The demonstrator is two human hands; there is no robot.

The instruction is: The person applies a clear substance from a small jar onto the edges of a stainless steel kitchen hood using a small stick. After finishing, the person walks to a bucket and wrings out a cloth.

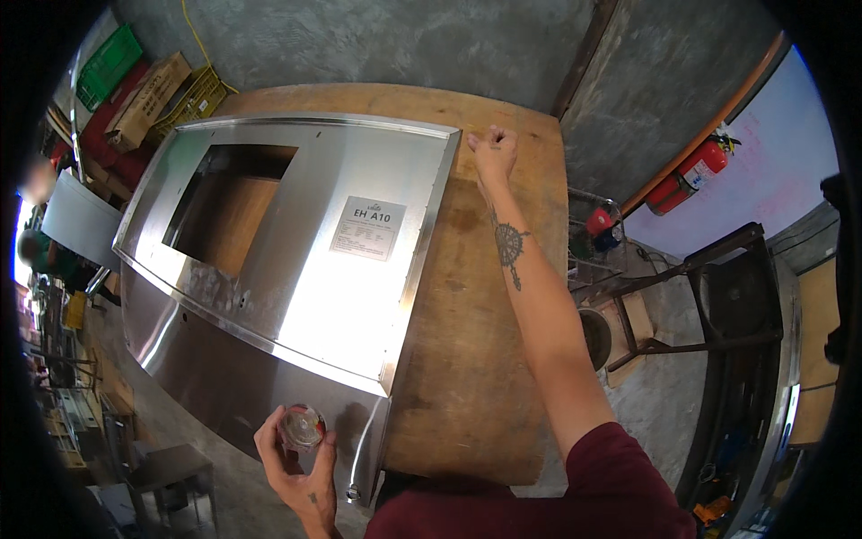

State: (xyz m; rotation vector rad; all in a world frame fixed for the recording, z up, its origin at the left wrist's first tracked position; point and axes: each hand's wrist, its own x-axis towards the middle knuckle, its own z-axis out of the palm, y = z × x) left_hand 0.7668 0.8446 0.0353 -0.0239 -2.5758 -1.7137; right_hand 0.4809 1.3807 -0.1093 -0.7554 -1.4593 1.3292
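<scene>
The left hand is low in the view, at the near edge of the stainless steel housing, and its fingers curl round a small round object with a clear, shiny top; the thumb sits on the object's right side and the other fingers wrap its left and underside, so the object rests cupped in the palm, facing up. What the object is cannot be told. It lies just in front of the housing's lower front face, close to the near right corner. The right hand is stretched far out over the wooden table, with the forearm lying along the housing's right edge. Its fingers are drawn in to a loose fist at the housing's far right corner; whether they pinch anything cannot be made out. The housing lies flat on the table, with a rectangular cut-out on its left and a pale label near the middle.
</scene>
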